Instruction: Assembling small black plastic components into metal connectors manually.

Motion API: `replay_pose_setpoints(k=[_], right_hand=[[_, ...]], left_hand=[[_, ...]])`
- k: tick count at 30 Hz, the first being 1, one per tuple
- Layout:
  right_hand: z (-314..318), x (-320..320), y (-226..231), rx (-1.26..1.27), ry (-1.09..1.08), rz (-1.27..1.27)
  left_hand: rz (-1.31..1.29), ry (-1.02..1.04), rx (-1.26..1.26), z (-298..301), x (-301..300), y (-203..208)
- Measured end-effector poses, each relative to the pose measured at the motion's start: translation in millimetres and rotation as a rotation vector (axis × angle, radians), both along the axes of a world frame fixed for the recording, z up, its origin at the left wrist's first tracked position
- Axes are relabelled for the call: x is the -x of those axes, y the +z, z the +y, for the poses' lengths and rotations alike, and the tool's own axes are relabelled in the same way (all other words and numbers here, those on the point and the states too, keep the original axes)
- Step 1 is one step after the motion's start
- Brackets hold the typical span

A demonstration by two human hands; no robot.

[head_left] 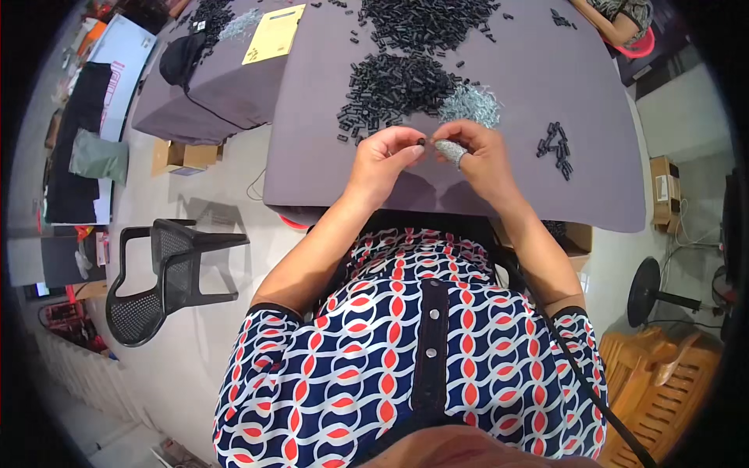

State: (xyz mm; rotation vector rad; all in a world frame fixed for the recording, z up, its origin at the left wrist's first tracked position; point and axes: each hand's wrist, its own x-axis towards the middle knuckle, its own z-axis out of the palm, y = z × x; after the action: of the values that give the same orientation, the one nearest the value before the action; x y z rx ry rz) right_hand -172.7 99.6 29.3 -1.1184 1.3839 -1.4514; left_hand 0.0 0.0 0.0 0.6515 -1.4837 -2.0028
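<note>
Both hands meet above the near edge of a table with a grey cloth point(335, 183). My left hand point(378, 165) pinches a small black plastic piece point(422, 142) between thumb and fingertips. Close beside it, my right hand point(485, 162) has its fingers pressed together; whatever they hold is too small to make out. A grey wrapping point(450, 151) covers one of its digits. Just beyond the hands lie a heap of small black plastic parts point(394, 90) and, touching its right side, a heap of small silvery metal pieces point(473, 106).
Farther back spreads another black heap point(425, 23). Several black parts point(557, 150) lie apart at the right. A second table at left bears a yellow sheet point(275, 34) and black cap point(179, 60). A black chair point(168, 269) stands left; another person's arm point(616, 30) shows far right.
</note>
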Motion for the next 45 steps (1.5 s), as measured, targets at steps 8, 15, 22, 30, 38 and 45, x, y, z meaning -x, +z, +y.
replay_pose_setpoints(k=[8,15,22,30,38,45], right_hand=[[-5.0,-3.9,-14.4,0.021,0.047,-0.049],[1.1,-9.0,-6.2,0.057,-0.018,0.015],[2.8,-14.7,0.6,0.052,-0.049,0.162],[16.5,-15.5,18.6,0.005,0.062,0.416],[19.9,-18.2,12.5,-0.116,0.175,0.184],[13.1,-22.7,12.9,-0.021,0.179,0.167]], left_hand=[[0.014,-0.083,-0.155,1.1,-3.1,11.1],[0.094,0.036,-0.486,-3.4,-1.9,14.3],[0.167,-0.007,-0.552,6.6,-0.8,8.2],[-0.099,-0.161,-0.043,8.3,-18.7,12.3],[-0.108,-0.250,-0.312,23.1,-31.8,2.5],[0.085,-0.162,-0.595,24.3,-31.4,-4.3]])
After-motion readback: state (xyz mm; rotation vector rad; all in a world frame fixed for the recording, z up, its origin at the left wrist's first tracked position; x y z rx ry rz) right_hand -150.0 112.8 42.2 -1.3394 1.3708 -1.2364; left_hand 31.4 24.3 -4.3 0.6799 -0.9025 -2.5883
